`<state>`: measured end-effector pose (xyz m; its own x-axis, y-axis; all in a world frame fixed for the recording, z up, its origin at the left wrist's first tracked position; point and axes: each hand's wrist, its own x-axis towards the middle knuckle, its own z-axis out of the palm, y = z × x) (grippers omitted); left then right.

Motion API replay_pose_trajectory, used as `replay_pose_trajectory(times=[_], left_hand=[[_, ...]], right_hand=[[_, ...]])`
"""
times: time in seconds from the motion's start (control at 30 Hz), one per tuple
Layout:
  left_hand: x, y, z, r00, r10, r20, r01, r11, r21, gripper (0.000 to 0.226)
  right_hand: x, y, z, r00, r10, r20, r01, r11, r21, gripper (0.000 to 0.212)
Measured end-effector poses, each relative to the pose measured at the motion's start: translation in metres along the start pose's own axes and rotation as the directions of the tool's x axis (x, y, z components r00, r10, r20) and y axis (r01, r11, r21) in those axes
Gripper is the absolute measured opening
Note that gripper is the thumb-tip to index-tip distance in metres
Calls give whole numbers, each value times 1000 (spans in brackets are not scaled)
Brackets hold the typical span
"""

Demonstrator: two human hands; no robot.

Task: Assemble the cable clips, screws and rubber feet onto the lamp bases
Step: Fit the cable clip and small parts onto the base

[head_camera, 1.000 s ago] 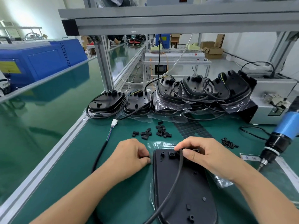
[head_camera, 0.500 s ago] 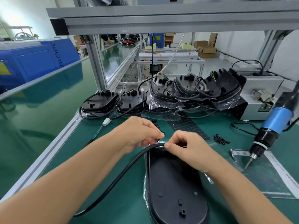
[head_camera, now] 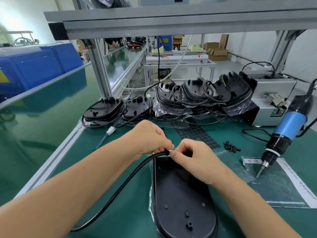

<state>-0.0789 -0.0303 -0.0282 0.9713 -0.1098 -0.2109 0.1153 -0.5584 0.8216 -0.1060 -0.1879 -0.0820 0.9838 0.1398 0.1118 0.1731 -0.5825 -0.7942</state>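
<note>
Both hands meet at the far end of the flat black plastic oval lamp base (head_camera: 183, 196), which lies bottom-up in its clear wrapper at the near edge of the green bench. The left hand (head_camera: 151, 136) pinches the round black rubber-sheathed cable (head_camera: 123, 182); the right hand (head_camera: 193, 158) pinches a small pale piece at the cable's end, too small to identify. The cable looks springy and stubborn, best held close to the tip; the base looks light and rigid. Beyond the base: five stacked bases (head_camera: 202, 95), roughly. Right of it: one heap of small black screws (head_camera: 232, 147), uncountable, and one blue electric screwdriver (head_camera: 284, 134).
</note>
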Motion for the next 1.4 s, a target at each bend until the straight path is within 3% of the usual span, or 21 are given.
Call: replay_pose_trajectory(times=[0.17,0.33,0.37,0.5,0.63,1.0,1.2,1.4], left_hand=[[-4,3,-7,995,37,89,-45,995,89,30],[-13,0,-26,965,58,256,-94,987,131,6],[-15,-3,-26,960,71,273,-112,984,138,10],[-21,-15,-19,966,208,152,-235,954,189,17],[-23,-24,-5,964,263,25,-264,957,117,16],[-23,-28,-13,961,196,195,-198,980,-9,15],[-19,-33,-8,970,204,133,-191,976,-100,4],[-19,-39,-7,967,227,116,-218,972,-81,4]], right_hand=[[-2,1,1,1000,8,-6,-8,1000,16,21],[-8,3,5,999,-12,-53,11,1000,-22,19],[-8,4,6,998,-20,-61,19,999,-31,18],[-10,6,3,998,-60,-36,59,998,-38,12],[-10,9,-5,993,-105,60,106,994,-10,4],[-13,7,2,986,-167,22,166,985,49,9],[-14,8,6,983,-184,3,184,982,29,7],[-13,9,6,988,-156,-10,156,986,54,6]])
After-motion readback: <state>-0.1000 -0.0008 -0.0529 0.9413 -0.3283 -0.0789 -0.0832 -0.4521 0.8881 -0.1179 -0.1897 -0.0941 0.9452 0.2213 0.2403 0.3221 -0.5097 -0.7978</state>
